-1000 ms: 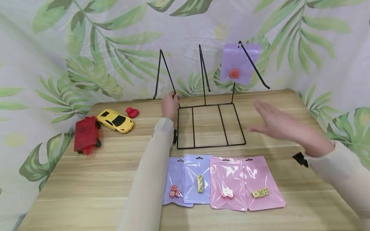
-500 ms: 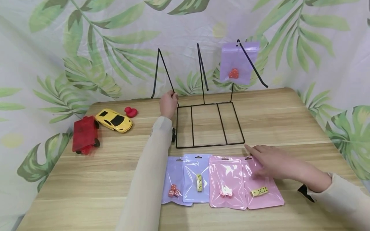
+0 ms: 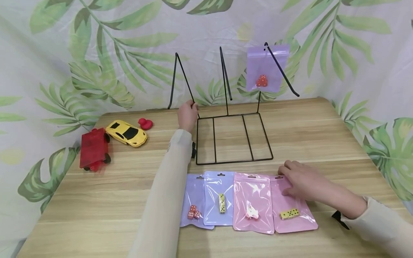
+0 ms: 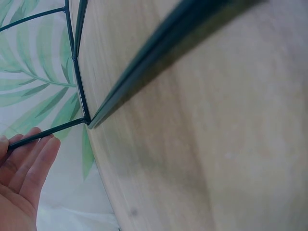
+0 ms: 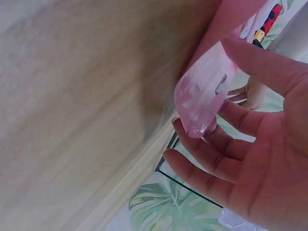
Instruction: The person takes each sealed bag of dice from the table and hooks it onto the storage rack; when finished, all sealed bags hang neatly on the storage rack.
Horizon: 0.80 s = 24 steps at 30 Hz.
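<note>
My left hand (image 3: 188,116) grips the left upright of a black wire rack (image 3: 234,162) at the back of the table. In the left wrist view, thumb and fingers (image 4: 44,153) close on that thin rod. My right hand (image 3: 304,182) is at the top of the rightmost pink zip bag (image 3: 298,224), which shows yellow dice (image 3: 289,214). Its thumb lies over the bag's face and its fingers curl at the top edge, where the pink bag (image 5: 199,96) bends up in the right wrist view. A purple bag (image 3: 265,64) with red dice hangs from the rack's right hook.
Left of the pink bag lie another pink bag (image 3: 253,193), a blue bag (image 3: 217,218) and a purple bag (image 3: 193,193), slightly overlapping. A red toy cart (image 3: 94,147), a yellow toy car (image 3: 128,132) and a small red duck (image 3: 146,124) stand at the back left.
My right hand has come down and toward me from beside the rack to the rightmost pink bag, its fingers now curled at the bag's top edge. The left hand keeps its grip.
</note>
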Motion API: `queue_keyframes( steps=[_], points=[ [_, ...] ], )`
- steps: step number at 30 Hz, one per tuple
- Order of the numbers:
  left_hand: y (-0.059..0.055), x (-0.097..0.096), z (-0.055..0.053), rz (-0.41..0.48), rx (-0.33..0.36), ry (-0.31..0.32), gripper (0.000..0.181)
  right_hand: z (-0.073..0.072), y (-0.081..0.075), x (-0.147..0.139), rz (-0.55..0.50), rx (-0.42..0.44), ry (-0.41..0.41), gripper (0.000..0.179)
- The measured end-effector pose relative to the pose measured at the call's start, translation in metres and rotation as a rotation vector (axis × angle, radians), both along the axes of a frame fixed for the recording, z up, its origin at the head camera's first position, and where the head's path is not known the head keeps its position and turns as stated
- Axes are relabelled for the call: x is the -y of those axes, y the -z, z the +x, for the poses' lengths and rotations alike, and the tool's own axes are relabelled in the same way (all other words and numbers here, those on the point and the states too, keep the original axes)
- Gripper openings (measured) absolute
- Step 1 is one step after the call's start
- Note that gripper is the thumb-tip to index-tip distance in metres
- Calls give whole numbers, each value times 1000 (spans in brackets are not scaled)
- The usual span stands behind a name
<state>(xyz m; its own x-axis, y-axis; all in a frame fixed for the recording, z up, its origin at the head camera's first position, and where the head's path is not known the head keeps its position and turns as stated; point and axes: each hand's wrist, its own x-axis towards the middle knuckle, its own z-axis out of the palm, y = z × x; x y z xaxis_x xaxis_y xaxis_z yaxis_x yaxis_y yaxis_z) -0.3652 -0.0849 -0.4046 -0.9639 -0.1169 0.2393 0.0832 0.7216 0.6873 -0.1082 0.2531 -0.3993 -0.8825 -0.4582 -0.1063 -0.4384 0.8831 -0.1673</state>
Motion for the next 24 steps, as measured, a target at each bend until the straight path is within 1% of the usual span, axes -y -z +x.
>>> queue_keyframes(
  steps=[2, 5, 8, 12, 15, 19, 24],
  points=[
    [0, 0, 0, -1, -2, 1, 27, 1, 0, -1, -4, -7, 6, 47],
    [0, 0, -1, 0, -1, 2, 27, 1, -1, -3, -14, -18, 12, 43],
    [0, 1, -1, 1, 2, 4, 27, 1, -2, -7, -11, -52, 10, 37],
    [0, 1, 0, 9, 12, 11, 27, -1, -3, -13, -16, -96, 15, 23],
    [1, 2, 0, 11, 17, 14, 27, -3, -6, -16, -27, -110, 43, 15],
    [1, 2, -1, 8, 14, 18, 28, -5, -13, -22, -32, -156, 60, 13],
    [0, 2, -1, 17, 16, 24, 29, -4, -24, -28, -79, -205, 63, 17]
  ],
)
